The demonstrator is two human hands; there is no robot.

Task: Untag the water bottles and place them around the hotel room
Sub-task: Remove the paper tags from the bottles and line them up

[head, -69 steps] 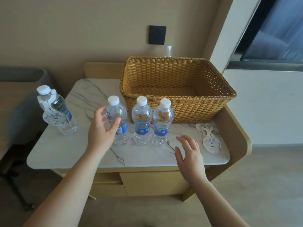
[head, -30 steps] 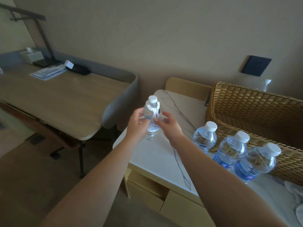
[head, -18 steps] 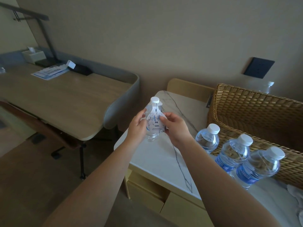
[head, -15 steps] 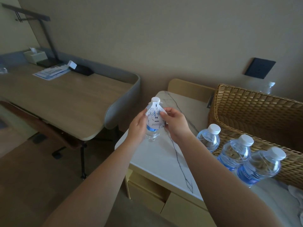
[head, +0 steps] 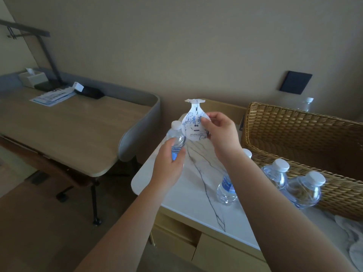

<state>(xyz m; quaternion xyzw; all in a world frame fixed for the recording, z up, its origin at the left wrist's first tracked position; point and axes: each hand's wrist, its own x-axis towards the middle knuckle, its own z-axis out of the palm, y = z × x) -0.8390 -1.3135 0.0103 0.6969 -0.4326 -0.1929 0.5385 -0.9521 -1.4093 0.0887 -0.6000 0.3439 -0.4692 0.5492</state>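
Observation:
My left hand (head: 168,165) grips a small clear water bottle (head: 175,138) with a white cap, above the left end of the marble table (head: 192,195). My right hand (head: 221,135) pinches a white paper tag (head: 193,122) with blue print, lifted clear of the bottle's neck and held just to its right. Three more untagged bottles stand in a row on the table: one (head: 226,190) partly behind my right forearm, one (head: 276,174) in the middle, one (head: 305,190) at the right.
A wicker basket (head: 298,138) stands behind the row of bottles, with another bottle (head: 306,104) behind it by the wall. Loose tags (head: 351,238) lie at the table's right end. A wooden desk (head: 64,126) with a lamp, papers and a tissue box stands to the left.
My right hand has pulled the tag up off the bottle's neck. The bottle, in my left hand, has shifted slightly left and lower. Earlier both hands reached left from the row to this bottle.

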